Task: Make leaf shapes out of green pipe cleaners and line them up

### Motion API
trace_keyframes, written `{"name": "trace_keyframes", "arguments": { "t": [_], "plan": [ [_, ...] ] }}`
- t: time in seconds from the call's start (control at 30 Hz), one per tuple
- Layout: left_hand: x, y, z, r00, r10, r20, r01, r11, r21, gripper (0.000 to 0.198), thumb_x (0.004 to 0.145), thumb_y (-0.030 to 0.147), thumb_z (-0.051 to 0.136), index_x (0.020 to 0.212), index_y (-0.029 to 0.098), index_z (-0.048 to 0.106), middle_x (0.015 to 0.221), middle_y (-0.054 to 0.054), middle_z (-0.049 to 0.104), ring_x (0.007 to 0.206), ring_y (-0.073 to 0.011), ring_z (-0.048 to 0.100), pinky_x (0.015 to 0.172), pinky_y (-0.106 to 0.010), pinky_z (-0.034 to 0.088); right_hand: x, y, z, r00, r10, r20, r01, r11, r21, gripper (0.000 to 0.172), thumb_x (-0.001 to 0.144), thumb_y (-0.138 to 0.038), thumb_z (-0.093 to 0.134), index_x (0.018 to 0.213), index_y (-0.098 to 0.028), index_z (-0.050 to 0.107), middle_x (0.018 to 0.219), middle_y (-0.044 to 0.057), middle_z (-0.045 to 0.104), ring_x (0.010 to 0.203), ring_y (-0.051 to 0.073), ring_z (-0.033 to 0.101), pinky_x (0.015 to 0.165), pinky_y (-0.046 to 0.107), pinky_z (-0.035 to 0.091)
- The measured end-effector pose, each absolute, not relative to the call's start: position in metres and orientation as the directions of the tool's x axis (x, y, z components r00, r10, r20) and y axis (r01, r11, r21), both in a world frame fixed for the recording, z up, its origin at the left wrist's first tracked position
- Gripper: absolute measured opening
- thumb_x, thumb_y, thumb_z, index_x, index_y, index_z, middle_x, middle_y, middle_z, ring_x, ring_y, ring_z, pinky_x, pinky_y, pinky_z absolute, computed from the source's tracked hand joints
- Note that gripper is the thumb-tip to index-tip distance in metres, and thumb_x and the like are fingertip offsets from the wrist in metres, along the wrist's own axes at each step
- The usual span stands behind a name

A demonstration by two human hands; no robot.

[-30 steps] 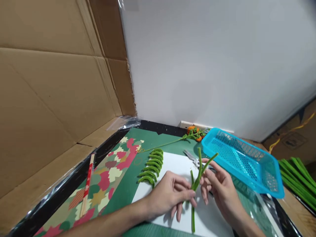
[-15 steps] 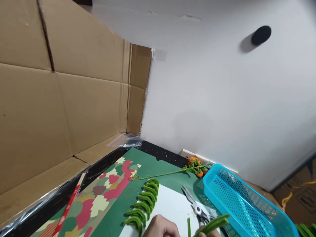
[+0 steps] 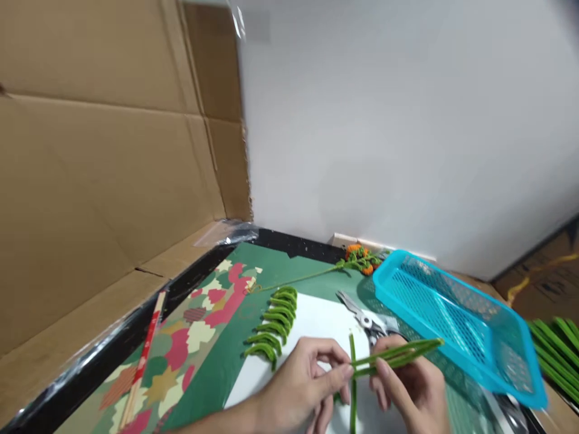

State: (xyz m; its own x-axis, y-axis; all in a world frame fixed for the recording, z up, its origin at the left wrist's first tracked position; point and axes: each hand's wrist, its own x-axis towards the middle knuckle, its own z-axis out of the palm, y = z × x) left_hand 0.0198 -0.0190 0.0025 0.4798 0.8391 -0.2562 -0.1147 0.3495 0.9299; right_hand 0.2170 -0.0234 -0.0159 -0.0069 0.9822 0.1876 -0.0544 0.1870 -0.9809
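Fuzzy green pipe cleaners [image 3: 418, 348], bent into a narrow loop, lie between the thumb and fingers of my right hand [image 3: 414, 386]. At the left end of these stems, my left hand [image 3: 312, 380] pinches with thumb and forefinger. Another green pipe cleaner [image 3: 353, 398] stands crosswise behind or against them; whether it is joined there I cannot tell. Below both hands is a white sheet [image 3: 312, 310]. Along its left edge lies a row of several curved green pipe-cleaner pieces [image 3: 275, 322]. Beyond my right hand rest pliers [image 3: 362, 313], their jaws pointing up and left.
A blue plastic basket [image 3: 402, 289] stands on the right, with a bundle of green pipe cleaners [image 3: 556, 355] beyond it. An orange flower stem [image 3: 357, 259] lies at the back. Red-wrapped chopsticks [image 3: 142, 361] lie left. Cardboard [image 3: 113, 163] walls the left side.
The view has tilted down, so both hands show more fully. My left hand has come over to the green stems in my right hand and pinches their end.
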Motion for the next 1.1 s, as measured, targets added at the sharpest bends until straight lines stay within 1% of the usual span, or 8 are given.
{"name": "trace_keyframes", "arguments": {
  "t": [0.1, 0.2, 0.4, 0.63, 0.73, 0.83, 1.0, 1.1],
  "plan": [
    [0.020, -0.016, 0.010, 0.512, 0.822, -0.249, -0.116, 0.354, 0.928, 0.043, 0.090, 0.057, 0.075, 0.098, 0.017, 0.063, 0.080, -0.002, 0.071, 0.033, -0.0051, 0.054, 0.027, -0.012, 0.036, 0.216, -0.022, -0.003, -0.119, 0.974, 0.193, 0.019, 0.197, -0.980, 0.029, 0.096, -0.045, 0.074, 0.085, -0.018, 0.075, 0.061, 0.002, 0.062, 0.050, 0.014, 0.054, 0.048, 0.025, 0.044],
    [0.018, -0.009, 0.016, 0.416, 0.880, -0.227, -0.098, 0.292, 0.951, 0.038, 0.091, 0.053, 0.077, 0.091, 0.017, 0.064, 0.073, 0.001, 0.069, 0.031, -0.0053, 0.053, 0.026, -0.011, 0.036, 0.215, -0.014, 0.005, -0.167, 0.968, 0.187, -0.072, 0.177, -0.982, 0.024, 0.097, -0.041, 0.072, 0.101, -0.018, 0.077, 0.066, 0.001, 0.065, 0.052, 0.013, 0.057, 0.050, 0.024, 0.046],
    [0.020, 0.000, 0.027, 0.314, 0.913, -0.261, -0.119, 0.311, 0.943, 0.035, 0.091, 0.050, 0.079, 0.091, 0.018, 0.065, 0.072, 0.004, 0.066, 0.031, -0.0054, 0.052, 0.025, -0.013, 0.039, 0.223, 0.001, 0.009, 0.074, 0.956, 0.285, -0.269, 0.294, -0.917, 0.025, 0.096, -0.037, 0.064, 0.099, -0.017, 0.080, 0.071, 0.003, 0.071, 0.047, 0.011, 0.056, 0.045, 0.023, 0.043],
    [0.020, 0.002, 0.021, 0.275, 0.906, -0.322, -0.018, 0.339, 0.941, 0.043, 0.082, 0.055, 0.085, 0.084, 0.016, 0.065, 0.060, 0.005, 0.061, 0.028, -0.0052, 0.045, 0.024, -0.015, 0.039, 0.229, -0.001, 0.020, 0.231, 0.932, 0.280, -0.382, 0.351, -0.855, 0.040, 0.105, -0.046, 0.052, 0.092, -0.016, 0.076, 0.068, 0.003, 0.067, 0.050, 0.012, 0.057, 0.039, 0.021, 0.039],
    [0.022, 0.003, 0.023, 0.255, 0.916, -0.310, -0.038, 0.329, 0.943, 0.043, 0.082, 0.054, 0.085, 0.083, 0.017, 0.064, 0.062, 0.006, 0.061, 0.029, -0.0044, 0.045, 0.024, -0.015, 0.040, 0.230, 0.001, 0.021, 0.211, 0.932, 0.295, -0.429, 0.360, -0.829, 0.039, 0.106, -0.050, 0.053, 0.102, -0.017, 0.073, 0.075, 0.002, 0.068, 0.045, 0.009, 0.054, 0.039, 0.021, 0.043],
    [0.024, 0.001, 0.026, 0.239, 0.927, -0.289, -0.078, 0.315, 0.946, 0.042, 0.083, 0.052, 0.086, 0.084, 0.017, 0.064, 0.069, 0.006, 0.063, 0.031, -0.0029, 0.047, 0.025, -0.012, 0.039, 0.229, 0.003, 0.019, 0.066, 0.951, 0.301, -0.509, 0.292, -0.810, 0.041, 0.101, -0.055, 0.063, 0.121, -0.020, 0.066, 0.087, 0.004, 0.072, 0.053, 0.013, 0.064, 0.042, 0.022, 0.048],
    [0.023, 0.000, 0.028, 0.257, 0.919, -0.299, -0.117, 0.337, 0.934, 0.038, 0.087, 0.050, 0.083, 0.087, 0.017, 0.063, 0.073, 0.007, 0.063, 0.034, -0.0012, 0.048, 0.028, -0.010, 0.038, 0.228, -0.001, 0.016, -0.094, 0.933, 0.347, -0.504, 0.256, -0.825, 0.080, 0.079, -0.085, 0.070, 0.128, -0.021, 0.066, 0.109, 0.012, 0.073, 0.076, 0.020, 0.070, 0.054, 0.028, 0.056],
    [0.023, 0.001, 0.028, 0.280, 0.906, -0.316, -0.129, 0.362, 0.923, 0.037, 0.088, 0.049, 0.082, 0.088, 0.018, 0.062, 0.073, 0.007, 0.063, 0.033, -0.0013, 0.048, 0.028, -0.010, 0.037, 0.229, -0.008, 0.018, -0.081, 0.915, 0.394, -0.395, 0.334, -0.856, 0.076, 0.072, -0.077, 0.083, 0.124, -0.023, 0.068, 0.107, 0.009, 0.073, 0.078, 0.021, 0.070, 0.063, 0.031, 0.059]
  ]
}}
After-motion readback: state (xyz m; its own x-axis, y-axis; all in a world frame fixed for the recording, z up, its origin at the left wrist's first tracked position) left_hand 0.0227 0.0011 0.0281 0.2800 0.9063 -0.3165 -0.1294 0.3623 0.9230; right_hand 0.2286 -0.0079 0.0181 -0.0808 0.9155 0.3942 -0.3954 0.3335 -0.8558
